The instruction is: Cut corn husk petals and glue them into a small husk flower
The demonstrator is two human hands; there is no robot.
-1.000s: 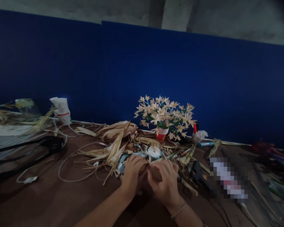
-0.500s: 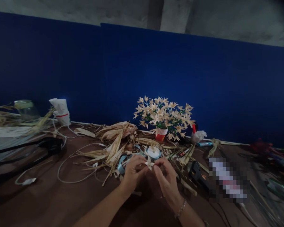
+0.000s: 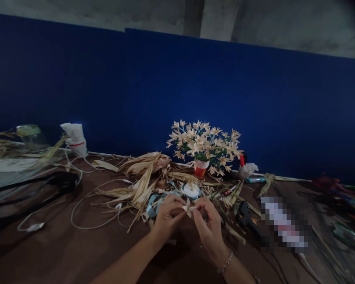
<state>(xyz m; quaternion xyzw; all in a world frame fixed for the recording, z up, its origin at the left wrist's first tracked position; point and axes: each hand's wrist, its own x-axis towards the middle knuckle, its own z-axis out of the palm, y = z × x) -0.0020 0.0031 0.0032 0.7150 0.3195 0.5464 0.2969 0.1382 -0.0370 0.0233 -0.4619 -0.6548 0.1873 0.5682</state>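
Between my two hands is a small cream flower (image 3: 188, 209), its pointed petals spread, apparently made of corn husk. My left hand (image 3: 169, 215) pinches it from the left with thumb and fingertips. From the other side, my right hand (image 3: 208, 219) pinches a petal edge; a bracelet circles that wrist. Just beyond the fingers lies a round white roll with a blue rim (image 3: 191, 191). Light blue ribbon (image 3: 151, 206) shows beside my left hand. Behind stands a red-and-white pot (image 3: 201, 167) full of similar cream flowers (image 3: 202, 144) with green leaves.
Dried corn husks (image 3: 144, 173) are heaped behind my hands. A black glue gun (image 3: 246, 216) lies to the right, near a blurred-out white object (image 3: 284, 225). White cable (image 3: 73, 213) loops at left, by black straps (image 3: 62, 183). A blue partition (image 3: 136, 98) closes the back.
The flower has turned a little between my fingertips, and its petals now point differently. Both hands stay in nearly the same place.
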